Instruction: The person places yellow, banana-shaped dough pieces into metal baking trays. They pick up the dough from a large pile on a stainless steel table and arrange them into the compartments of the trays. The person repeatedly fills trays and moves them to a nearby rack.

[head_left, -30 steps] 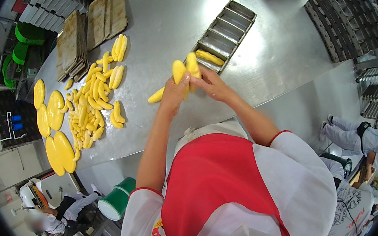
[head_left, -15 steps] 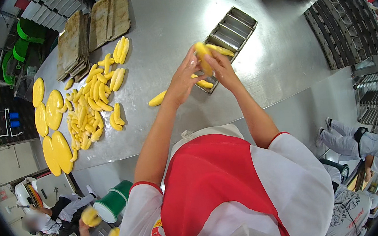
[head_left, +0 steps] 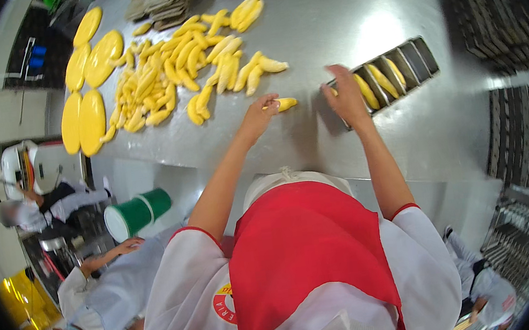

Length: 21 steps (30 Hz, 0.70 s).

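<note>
My left hand (head_left: 260, 118) has its fingers closed over the left end of a yellow dough roll (head_left: 286, 104) lying on the steel table. To its right, my right hand (head_left: 348, 99) is open above the near end of a dark metal strap pan (head_left: 428, 56) with several narrow compartments. It hides that end of the pan. Yellow dough rolls (head_left: 383, 81) lie one to a compartment in the pan's middle, and the far-end compartments show bare metal. Left of my left hand, a heap of yellow dough rolls (head_left: 146, 81), some whitened with flour, spreads across the table.
Flat yellow dough ovals (head_left: 91, 122) lie at the table's left edge. Worn boards (head_left: 160, 0) are stacked at the back. Dark pans (head_left: 495, 12) stand stacked at right. Beside the table are a green bucket (head_left: 139, 215) and a co-worker (head_left: 115, 277) at lower left.
The dough held between my two hands has left them, and more rolls now sit in the pan. My hands have parted, the left reaching the loose roll. The whole view has shifted.
</note>
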{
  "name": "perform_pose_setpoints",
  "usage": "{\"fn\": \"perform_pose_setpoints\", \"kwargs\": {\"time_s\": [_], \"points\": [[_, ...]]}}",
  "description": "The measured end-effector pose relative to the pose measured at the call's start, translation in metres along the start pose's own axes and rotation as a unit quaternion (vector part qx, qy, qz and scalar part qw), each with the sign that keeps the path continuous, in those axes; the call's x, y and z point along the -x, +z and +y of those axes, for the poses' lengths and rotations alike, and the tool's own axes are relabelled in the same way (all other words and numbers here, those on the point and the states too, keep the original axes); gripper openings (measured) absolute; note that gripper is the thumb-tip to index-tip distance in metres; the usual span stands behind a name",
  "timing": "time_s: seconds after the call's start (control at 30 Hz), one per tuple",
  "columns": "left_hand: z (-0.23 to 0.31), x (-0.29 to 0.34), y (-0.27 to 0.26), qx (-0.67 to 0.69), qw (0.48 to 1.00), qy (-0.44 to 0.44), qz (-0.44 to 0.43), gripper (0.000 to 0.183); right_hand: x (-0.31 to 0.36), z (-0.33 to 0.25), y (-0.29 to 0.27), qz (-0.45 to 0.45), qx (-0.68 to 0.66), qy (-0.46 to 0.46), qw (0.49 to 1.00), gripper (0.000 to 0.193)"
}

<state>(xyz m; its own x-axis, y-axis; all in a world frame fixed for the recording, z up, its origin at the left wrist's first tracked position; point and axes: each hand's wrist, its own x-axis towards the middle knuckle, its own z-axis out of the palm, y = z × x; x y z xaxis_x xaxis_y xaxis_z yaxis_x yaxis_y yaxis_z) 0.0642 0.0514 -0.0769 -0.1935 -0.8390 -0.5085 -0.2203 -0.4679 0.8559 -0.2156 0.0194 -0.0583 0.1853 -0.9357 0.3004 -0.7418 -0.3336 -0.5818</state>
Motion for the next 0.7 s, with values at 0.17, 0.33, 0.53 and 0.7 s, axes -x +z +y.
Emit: {"fn": "perform_pose_setpoints", "kwargs": {"time_s": [0.17, 0.33, 0.53, 0.7], "points": [[-0.05, 0.007, -0.068, -0.088, 0.983, 0.062, 0.146, 0.033, 0.009, -0.047, 0.118, -0.195, 0.004, -0.022, 0.981, 0.045], [-0.019, -0.025, -0.096, -0.094, 0.972, 0.127, 0.176, 0.035, 0.027, -0.079, 0.154, -0.317, 0.071, -0.008, 0.946, 0.043], [0.032, -0.108, -0.042, -0.43, 0.856, 0.276, 0.084, 0.048, 0.046, -0.061, 0.104, -0.356, -0.247, 0.22, 0.874, 0.035], [-0.022, -0.161, -0.013, -0.586, 0.769, 0.249, 0.058, 0.038, 0.028, -0.032, -0.009, -0.082, -0.402, 0.327, 0.851, 0.043]]}}
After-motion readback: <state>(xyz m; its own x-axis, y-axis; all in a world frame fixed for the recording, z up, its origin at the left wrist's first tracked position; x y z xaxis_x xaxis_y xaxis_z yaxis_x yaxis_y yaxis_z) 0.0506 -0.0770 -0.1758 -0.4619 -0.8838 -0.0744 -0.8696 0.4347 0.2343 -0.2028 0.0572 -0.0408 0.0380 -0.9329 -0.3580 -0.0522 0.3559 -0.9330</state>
